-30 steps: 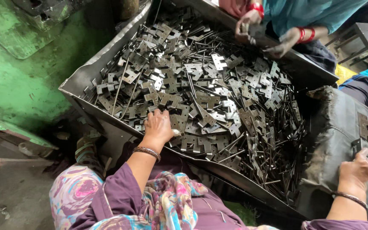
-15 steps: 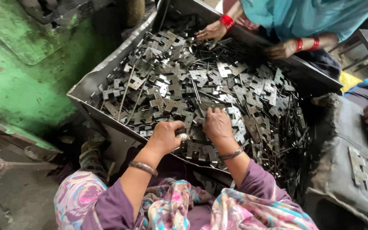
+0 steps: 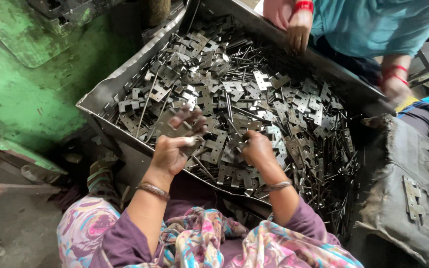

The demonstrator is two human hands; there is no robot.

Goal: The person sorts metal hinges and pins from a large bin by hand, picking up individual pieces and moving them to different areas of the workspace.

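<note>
A big metal tray is full of small flat metal pieces with notches cut in them, mixed with thin metal rods. The person sits at the near edge of the tray with both hands over the pile.

The left hand is lifted a little above the near edge. Its fingers are closed around one flat piece, maybe a few stacked together; it is hard to tell how many, because the fingers cover part of them. The right hand is curled into a loose fist right on the pile, close to the left hand. It seems to be pinching something small, but the view does not show what, so I cannot tell if it holds a piece or not.

The work looks far from done. The tray is packed from edge to edge, and only what the left hand holds is out of the pile. On the right, a dark worn block stands beside the tray, with one flat piece lying on it.

At the far edge, another person in a blue top leans in. One of that person's hands rests on the far rim, and the other hangs near the far right corner.
</note>
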